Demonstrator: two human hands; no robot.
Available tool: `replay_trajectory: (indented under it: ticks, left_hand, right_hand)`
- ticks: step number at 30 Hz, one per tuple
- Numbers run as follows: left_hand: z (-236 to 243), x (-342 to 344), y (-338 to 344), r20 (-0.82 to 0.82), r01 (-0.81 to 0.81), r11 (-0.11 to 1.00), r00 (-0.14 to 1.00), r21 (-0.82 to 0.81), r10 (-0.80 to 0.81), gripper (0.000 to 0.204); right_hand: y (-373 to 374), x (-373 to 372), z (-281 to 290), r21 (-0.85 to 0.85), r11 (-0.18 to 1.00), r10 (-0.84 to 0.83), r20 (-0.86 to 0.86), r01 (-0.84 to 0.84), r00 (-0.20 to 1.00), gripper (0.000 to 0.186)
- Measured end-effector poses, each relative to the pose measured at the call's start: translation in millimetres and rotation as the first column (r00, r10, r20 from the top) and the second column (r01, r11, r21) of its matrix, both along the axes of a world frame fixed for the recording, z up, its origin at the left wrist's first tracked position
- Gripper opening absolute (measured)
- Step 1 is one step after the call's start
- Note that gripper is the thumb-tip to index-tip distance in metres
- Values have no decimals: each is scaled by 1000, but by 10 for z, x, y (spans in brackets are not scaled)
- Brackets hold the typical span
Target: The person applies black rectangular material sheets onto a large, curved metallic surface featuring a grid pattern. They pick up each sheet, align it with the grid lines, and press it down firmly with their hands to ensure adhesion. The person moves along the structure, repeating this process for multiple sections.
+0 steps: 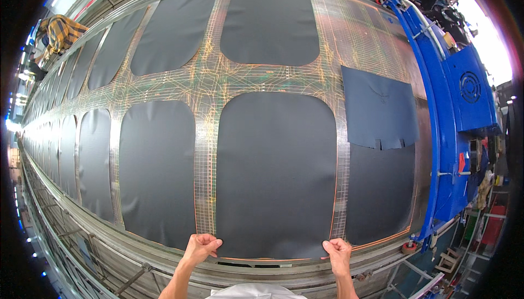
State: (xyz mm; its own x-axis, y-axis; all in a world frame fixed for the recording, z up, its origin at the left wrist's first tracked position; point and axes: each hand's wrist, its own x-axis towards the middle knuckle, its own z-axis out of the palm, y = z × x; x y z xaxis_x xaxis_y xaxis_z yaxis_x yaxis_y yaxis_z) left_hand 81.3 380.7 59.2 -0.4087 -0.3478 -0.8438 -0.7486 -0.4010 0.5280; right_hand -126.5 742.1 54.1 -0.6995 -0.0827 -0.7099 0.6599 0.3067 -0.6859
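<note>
Table point(363, 34): long, reaching away to the far left; top crossed by a mesh of orange, green and pale lines.
Dark grey panels point(157, 173): two rows, near and far, lying flat with gaps between neighbours.
Blue machine point(443, 135): stands at the table's right end; round vent in its housing.
Held panel point(277, 173): dark grey, far corners rounded; in the near row, at the table's front edge, directly before the person.
Blue-grey piece point(379, 108): overlaps the far part of the panel right of the held panel; notches in its near edge.
Checked cloth point(64, 30): yellow and black, far left.
Left grip point(201, 249): thumb and fingers pinching the held panel's near left corner.
Right grip point(338, 252): likewise pinching its near right corner.
</note>
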Motion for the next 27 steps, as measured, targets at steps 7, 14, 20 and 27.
replay_trajectory:
  ticks: [7, 14, 20, 27]
  left_hand:
    - [53, -47, -53, 36, 59, 998, 998, 19, -59, 21]
    - [52, -45, -99, 50, 91, 995, 994, 50, -93, 20]
    - [71, -62, -112, 61, 98, 993, 993, 65, -102, 21]
    - [-18, 47, -103, 51, 79, 993, 995, 87, -84, 20]
  right_hand:
    - [70, 24, -60, -18, 1000, 2, -22, -2, 1000, 13]
    - [162, 47, -117, 52, 996, 71, -108, -66, 992, 16]
    - [163, 45, -126, 43, 997, 69, -113, -65, 991, 17]
    - [159, 44, -128, 30, 998, 59, -98, -57, 993, 18]
